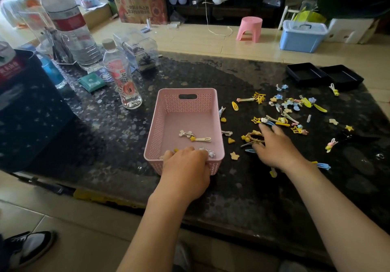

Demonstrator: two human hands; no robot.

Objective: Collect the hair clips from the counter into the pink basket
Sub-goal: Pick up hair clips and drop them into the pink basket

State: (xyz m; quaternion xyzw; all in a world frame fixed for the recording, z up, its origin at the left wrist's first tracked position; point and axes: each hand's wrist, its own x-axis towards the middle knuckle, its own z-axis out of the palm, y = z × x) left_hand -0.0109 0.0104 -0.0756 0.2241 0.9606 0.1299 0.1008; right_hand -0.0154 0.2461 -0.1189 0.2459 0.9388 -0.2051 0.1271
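Hands first, since they sit nearest the counter's front edge. The left hand curls over the near rim of the pink basket, fingers bent down inside it; whether they are pinching a clip or have let go I cannot tell, though a bit of yellow shows at the knuckles. The right hand lies just to the right of the basket, palm down, fingers spread apart over a yellow clip with beads and a blue clip; it closes on nothing that I can see.

Inside the basket lie only a few clips, among them a bone-shaped clip and a silver clip near the front wall. Most of the work looks to be ahead: the scattered clips spread to the right of the basket and beyond it, on the dark counter, some touching, some alone, one blue clip near the right forearm.

They look light, small and stiff, thin metal with little plastic or felt charms, so probably easy to lift yet fiddly on a glossy top. Pinching the raised charm, or sliding a nail under the flat blade, seems the surest hold; a loose handful may shed a few.

Further back, left of the basket, stands a bottle, and far right two black trays.
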